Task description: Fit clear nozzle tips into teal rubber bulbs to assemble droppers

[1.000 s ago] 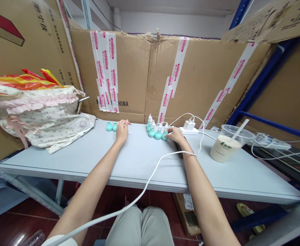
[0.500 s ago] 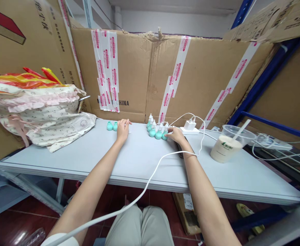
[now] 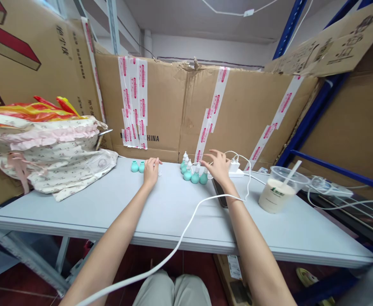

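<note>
My left hand (image 3: 151, 171) rests on the table with its fingers curled downward. What they hold, if anything, is hidden. Just left of it stand two small round turquoise bottles (image 3: 138, 166) with open necks, and a small clear piece (image 3: 160, 171) lies by its fingertips. My right hand (image 3: 218, 167) is raised with fingers spread, its thumb and fingertips over the right end of a cluster of similar turquoise bottles (image 3: 195, 177). Those carry pale pointed nozzle tips. Nothing shows between the right fingers.
A white cable (image 3: 186, 231) crosses my view and passes over my right wrist. Under that forearm lies a dark phone (image 3: 220, 193). A white charger (image 3: 234, 165) sits behind, a plastic drink cup (image 3: 277, 193) to the right, a floral bag (image 3: 61, 157) to the left. Cardboard (image 3: 167, 106) walls the table's back.
My right hand has lifted off the rightmost bottle, its fingers spreading apart. My left hand stays at the same spot. The view has tilted upward.
</note>
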